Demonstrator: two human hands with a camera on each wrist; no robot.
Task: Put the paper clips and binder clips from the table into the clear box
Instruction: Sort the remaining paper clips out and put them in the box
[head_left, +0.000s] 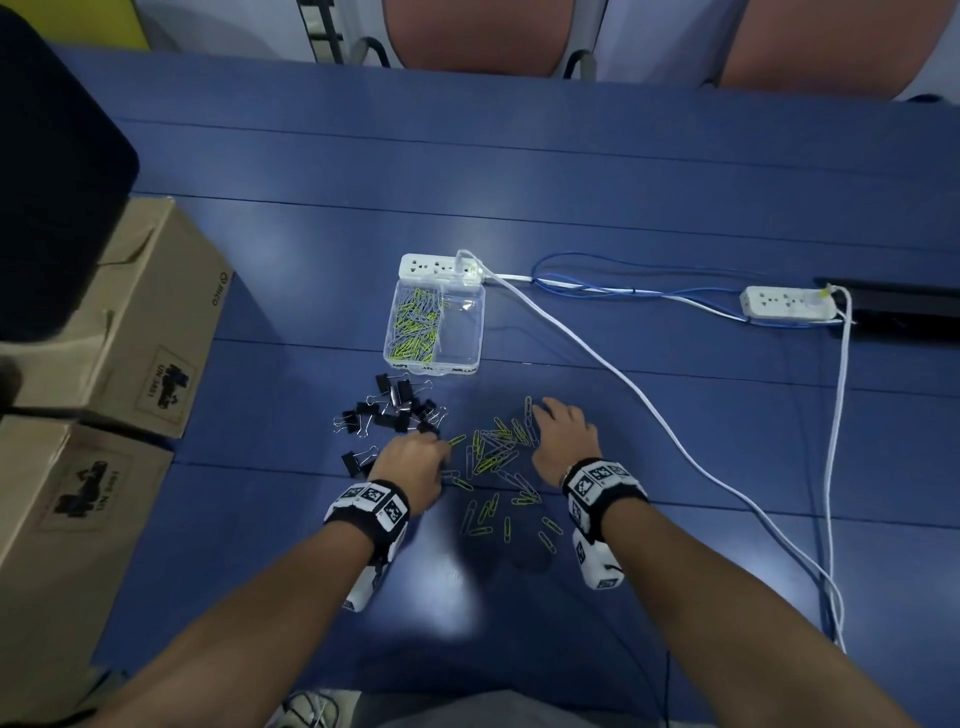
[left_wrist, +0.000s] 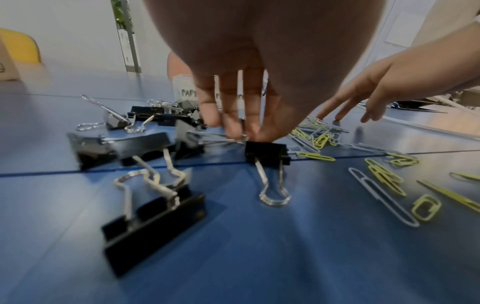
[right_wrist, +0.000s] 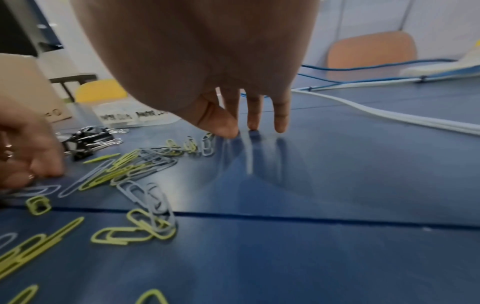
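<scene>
We had both hands down among the clips on the blue table (head_left: 623, 208), with the clear box (head_left: 435, 326) standing just beyond them, its left compartment already well stocked with paper clips and its right one bare. Our left hand (head_left: 413, 467) sat at the seam between the black binder clips (head_left: 397, 408) and the loose paper clips (head_left: 498, 452); in the left wrist view its fingertips (left_wrist: 235, 131) were bunched together just above one binder clip (left_wrist: 267, 153), but we could not tell whether they had pinched a wire handle, a paper clip, or nothing yet. Our right hand (head_left: 563, 436) was released, fingers straight and spread, tips (right_wrist: 281, 127) touching the table at the far right edge of the paper clip scatter, holding nothing. To do this step well, we judged it best to use that flat right hand as a rake, drawing the thin clips inward into one heap instead of picking at them singly, since they lay flat on the smooth top and would likely slip from a pinch. We would have kept the two kinds apart, sending the binder clips to the bare compartment, and lifted low and close to the box so nothing spilled towards the white cable (head_left: 649, 410) nearby.
</scene>
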